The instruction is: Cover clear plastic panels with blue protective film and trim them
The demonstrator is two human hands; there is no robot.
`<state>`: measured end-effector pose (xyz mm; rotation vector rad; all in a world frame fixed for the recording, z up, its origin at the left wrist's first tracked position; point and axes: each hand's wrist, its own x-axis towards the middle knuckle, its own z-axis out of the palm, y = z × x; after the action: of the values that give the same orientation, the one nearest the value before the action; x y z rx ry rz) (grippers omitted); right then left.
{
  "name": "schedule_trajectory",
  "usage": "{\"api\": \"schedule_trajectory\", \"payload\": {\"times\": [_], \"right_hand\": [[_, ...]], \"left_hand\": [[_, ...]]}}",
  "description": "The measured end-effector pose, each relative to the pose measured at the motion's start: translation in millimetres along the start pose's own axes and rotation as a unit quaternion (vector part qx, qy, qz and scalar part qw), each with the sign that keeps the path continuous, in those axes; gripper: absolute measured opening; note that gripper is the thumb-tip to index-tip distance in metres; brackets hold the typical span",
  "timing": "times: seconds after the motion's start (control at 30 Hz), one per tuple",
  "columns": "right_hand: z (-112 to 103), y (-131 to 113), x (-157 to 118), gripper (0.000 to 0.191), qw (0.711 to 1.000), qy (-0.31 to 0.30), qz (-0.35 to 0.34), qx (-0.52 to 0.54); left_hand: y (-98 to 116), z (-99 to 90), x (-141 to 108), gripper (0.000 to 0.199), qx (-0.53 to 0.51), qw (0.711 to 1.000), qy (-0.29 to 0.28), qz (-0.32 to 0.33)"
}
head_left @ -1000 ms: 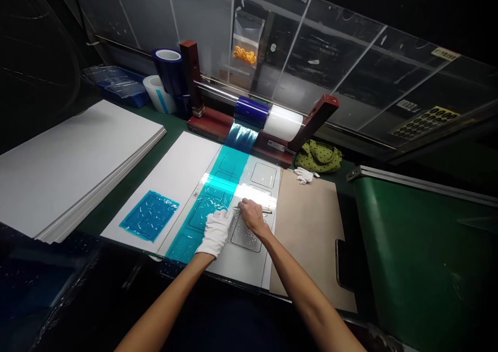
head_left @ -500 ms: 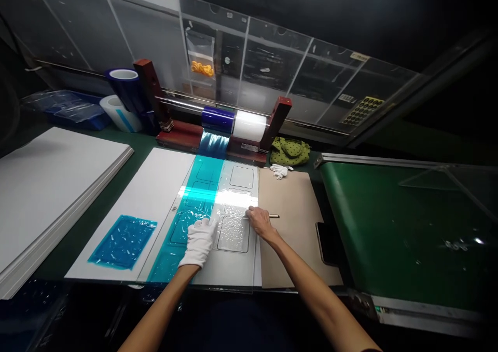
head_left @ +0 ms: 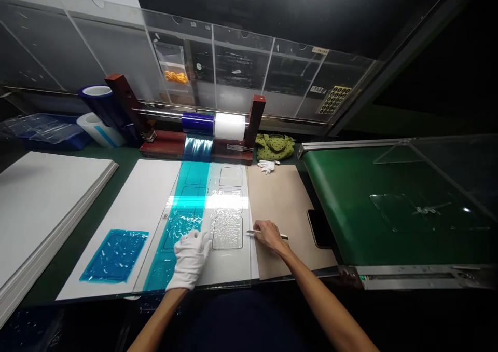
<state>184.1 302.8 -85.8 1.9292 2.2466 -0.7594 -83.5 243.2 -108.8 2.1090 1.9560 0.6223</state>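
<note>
My gloved left hand (head_left: 190, 258) rests on the lower part of a teal film strip (head_left: 193, 178), fingers loosely curled; whether it pinches the film is hidden. The strip runs from a blue roll (head_left: 197, 123) over a sheet with drawn rounded rectangles (head_left: 226, 232). My bare right hand (head_left: 270, 236) is closed around a thin pen-like cutter (head_left: 285, 236), its tip pointing left near the sheet's right edge, above the brown board (head_left: 277, 196).
A blue film piece (head_left: 115, 256) lies on white paper at left, beside a stack of white sheets (head_left: 50, 196). A phone (head_left: 320, 229) lies right of the board. A green conveyor (head_left: 350, 186) holds a clear plate (head_left: 402, 212). Behind stand the roll stand (head_left: 257, 118) and a green pouch (head_left: 275, 147).
My right hand has moved right, off the sheet and over the brown board, with the cutter. My left hand has shifted slightly toward me on the film. The camera view has turned right.
</note>
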Motion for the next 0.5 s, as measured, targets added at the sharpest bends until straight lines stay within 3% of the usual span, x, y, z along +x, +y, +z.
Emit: {"api": "schedule_trajectory", "payload": {"times": [0.23,0.37,0.5], "right_hand": [[37,-14,-16,0.015,0.988,-0.021,0.016,0.151],[48,-21,-16,0.008,0.961,-0.052,0.023,0.269],[51,-20,-19,0.011,0.915,-0.092,0.034,0.391]], "left_hand": [[12,12.6,-35,0.031,0.111,0.993,-0.050,0.005],[9,24.7,-32,0.033,0.114,0.992,-0.059,0.019],[3,27.4,-21,0.034,0.087,0.994,-0.056,0.030]]}}
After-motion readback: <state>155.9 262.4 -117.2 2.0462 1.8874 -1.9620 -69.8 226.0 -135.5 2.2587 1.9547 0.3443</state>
